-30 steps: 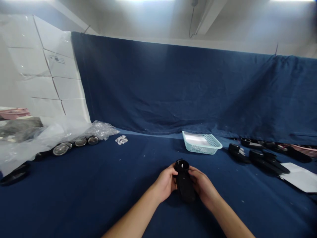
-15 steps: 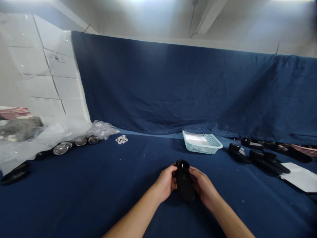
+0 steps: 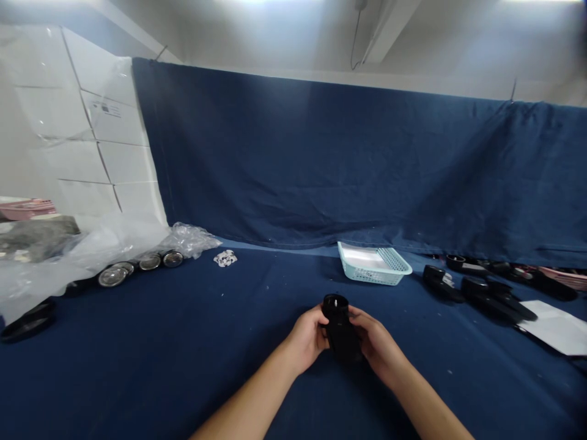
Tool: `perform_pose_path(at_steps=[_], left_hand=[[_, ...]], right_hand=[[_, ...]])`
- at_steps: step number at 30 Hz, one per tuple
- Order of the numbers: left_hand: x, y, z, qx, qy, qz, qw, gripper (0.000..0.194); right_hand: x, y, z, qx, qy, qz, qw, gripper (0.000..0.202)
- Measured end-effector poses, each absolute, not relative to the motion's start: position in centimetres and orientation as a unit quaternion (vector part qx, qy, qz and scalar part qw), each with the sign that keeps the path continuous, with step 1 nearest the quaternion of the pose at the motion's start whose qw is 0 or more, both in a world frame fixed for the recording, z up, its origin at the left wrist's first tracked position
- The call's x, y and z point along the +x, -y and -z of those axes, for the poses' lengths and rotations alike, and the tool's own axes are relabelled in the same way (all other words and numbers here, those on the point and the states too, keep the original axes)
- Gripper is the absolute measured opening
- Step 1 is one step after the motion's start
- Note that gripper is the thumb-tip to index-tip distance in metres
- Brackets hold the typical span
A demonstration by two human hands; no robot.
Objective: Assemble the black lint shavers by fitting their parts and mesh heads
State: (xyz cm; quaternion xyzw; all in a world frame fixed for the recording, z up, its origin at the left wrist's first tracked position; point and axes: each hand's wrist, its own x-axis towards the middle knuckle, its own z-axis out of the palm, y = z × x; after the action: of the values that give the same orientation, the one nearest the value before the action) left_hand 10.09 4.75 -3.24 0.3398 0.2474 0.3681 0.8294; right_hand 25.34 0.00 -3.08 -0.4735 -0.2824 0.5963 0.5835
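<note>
Between my hands is a black plastic housing [image 3: 345, 342] with a round, cup-like end pointing away from me and a long flat body toward me. A small white bit shows inside the round opening. My left hand [image 3: 309, 336] grips its left side, thumb near the rim of the round end. On the opposite side, my right hand [image 3: 373, 339] wraps the edge, its fingers partly hidden behind the part. Both hands are just above the dark blue cloth [image 3: 183, 366].
A light blue basket [image 3: 373, 276] holding white sheets stands beyond my hands. Similar black parts [image 3: 488, 296] and a white board [image 3: 557, 327] lie to the right. Round clear-faced lamps [image 3: 112, 276], plastic wrap [image 3: 192, 240] and a small black-and-white bundle [image 3: 225, 258] are at left.
The black housing has tilted a little, its near end rising and looking shorter, and its round end shifting slightly left. Both hands keep their hold.
</note>
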Motion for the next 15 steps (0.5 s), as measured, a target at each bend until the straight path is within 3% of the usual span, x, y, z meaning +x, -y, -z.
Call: perform_pose_path(at_steps=[7,15], left_hand=[[10.09,-4.67,3.17,0.339,-0.246,-0.369,0.83,0.039],[10.39,-4.97,3.5,0.314,-0.273,-0.366,0.833,0.018]], right_hand=[[25.43,-0.31,3.25,-0.463,0.284,-0.605,0.583,0.042],[25.28,-0.15,3.34,-0.465,0.277,-0.601,0.588,0.034]])
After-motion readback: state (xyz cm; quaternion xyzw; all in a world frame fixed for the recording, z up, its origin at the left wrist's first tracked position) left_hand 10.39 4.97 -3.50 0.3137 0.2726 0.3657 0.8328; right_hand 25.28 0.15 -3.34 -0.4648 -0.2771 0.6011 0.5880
